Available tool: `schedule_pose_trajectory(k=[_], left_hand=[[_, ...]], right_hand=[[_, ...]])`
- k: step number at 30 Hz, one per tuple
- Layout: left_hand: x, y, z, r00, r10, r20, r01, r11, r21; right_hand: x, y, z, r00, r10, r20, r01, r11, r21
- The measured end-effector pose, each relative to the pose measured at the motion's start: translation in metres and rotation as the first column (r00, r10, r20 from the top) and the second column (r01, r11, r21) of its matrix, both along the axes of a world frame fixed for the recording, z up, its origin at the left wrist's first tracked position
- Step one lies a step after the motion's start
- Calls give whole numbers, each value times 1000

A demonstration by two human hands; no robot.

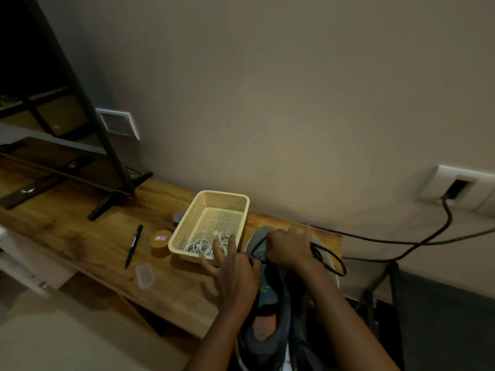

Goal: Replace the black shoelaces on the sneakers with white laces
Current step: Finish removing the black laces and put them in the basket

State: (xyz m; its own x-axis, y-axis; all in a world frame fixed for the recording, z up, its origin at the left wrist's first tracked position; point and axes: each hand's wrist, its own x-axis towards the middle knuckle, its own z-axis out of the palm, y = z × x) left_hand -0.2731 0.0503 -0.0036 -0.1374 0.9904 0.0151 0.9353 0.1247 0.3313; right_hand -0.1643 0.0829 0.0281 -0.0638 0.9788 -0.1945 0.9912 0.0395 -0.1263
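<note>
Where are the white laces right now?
In the head view, the white laces lie coiled in the near end of the cream basket on the wooden table, just left of the sneaker.
</note>
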Motion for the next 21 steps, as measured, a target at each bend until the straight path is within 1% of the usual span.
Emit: schedule_pose_trajectory(k=[3, 8, 13, 16, 18, 21], left_hand=[[0, 0, 1, 1000, 4, -1, -4, 1000, -11], [-1, 1, -1, 1000, 5, -8, -5, 1000, -16], [0, -1, -1, 999, 16, -27, -16, 1000, 15], [0, -1, -1, 999, 24, -36, -23, 1000, 22], [1, -1, 0, 999, 25, -35, -25, 1000, 13], [2, 0, 0, 999, 12, -47, -12, 1000, 6]], right_hand=[[-16, -3, -12, 999, 32, 32, -34, 998, 60], [-14, -3, -19, 999, 38, 6, -38, 991, 127], [-5, 0, -4, 999, 32, -7, -32, 998, 54], [9, -1, 9, 996, 17, -82, -18, 1000, -12], [20, -2, 20, 992, 32, -122, -40, 997, -67], [40, -6, 39, 974, 56, -218, -102, 973, -206]])
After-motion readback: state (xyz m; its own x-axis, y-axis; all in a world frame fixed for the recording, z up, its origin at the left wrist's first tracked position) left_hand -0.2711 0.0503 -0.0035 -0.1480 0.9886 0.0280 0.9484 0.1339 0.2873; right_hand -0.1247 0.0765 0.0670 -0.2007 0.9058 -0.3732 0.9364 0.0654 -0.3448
